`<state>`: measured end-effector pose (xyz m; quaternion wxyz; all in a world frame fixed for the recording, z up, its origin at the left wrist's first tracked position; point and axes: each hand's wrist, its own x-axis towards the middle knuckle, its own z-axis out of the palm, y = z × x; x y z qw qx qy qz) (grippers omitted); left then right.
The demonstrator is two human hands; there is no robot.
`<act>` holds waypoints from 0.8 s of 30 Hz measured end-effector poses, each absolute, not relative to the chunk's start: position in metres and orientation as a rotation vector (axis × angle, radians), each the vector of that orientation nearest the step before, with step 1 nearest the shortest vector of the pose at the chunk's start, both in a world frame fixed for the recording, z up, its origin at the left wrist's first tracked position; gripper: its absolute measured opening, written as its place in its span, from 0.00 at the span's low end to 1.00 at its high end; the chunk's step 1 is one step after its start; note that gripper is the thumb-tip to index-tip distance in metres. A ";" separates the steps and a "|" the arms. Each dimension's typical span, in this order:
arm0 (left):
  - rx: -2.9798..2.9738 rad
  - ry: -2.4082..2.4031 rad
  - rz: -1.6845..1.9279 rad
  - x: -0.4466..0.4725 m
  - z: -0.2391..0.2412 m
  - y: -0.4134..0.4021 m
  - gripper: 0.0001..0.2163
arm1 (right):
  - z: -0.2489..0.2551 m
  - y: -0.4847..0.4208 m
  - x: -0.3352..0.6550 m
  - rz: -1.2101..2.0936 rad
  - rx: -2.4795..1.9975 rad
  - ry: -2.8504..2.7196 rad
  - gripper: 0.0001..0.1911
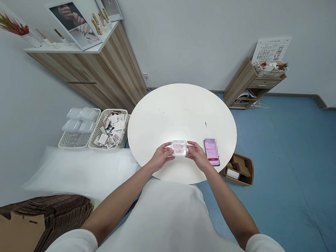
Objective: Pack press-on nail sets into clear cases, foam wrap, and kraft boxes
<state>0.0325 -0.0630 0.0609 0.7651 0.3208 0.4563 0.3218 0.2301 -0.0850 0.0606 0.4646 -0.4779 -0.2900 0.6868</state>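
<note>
Between my two hands is a small clear plastic box (179, 148) with rows of pinkish pieces inside, too small to name surely. My left hand (161, 157) grips its left edge, thumb toward the front and fingers around the side. On the opposite edge my right hand (196, 155) holds it the same way. The box is over the near half of a white round table (182, 104). Just right of my right hand lies a phone (211, 152) with a pink lit screen.
Left of the table stand a white basket of cards and packets (112, 129) and another basket with clear plastic boxes (80, 124). White sheeting (82, 170) and stacked cardboard (41, 220) are nearer me. An open cardboard box (240, 170) sits on the floor at right.
</note>
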 end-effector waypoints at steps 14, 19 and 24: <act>0.938 1.215 0.509 0.047 0.047 -0.084 0.16 | 0.034 -0.098 0.245 1.576 -1.353 -0.744 0.20; 1.050 1.275 0.545 0.057 0.042 -0.089 0.15 | 0.030 -0.101 0.247 1.553 -1.352 -0.758 0.21; 1.097 1.311 0.550 0.062 0.039 -0.090 0.15 | 0.028 -0.100 0.253 1.575 -1.331 -0.849 0.23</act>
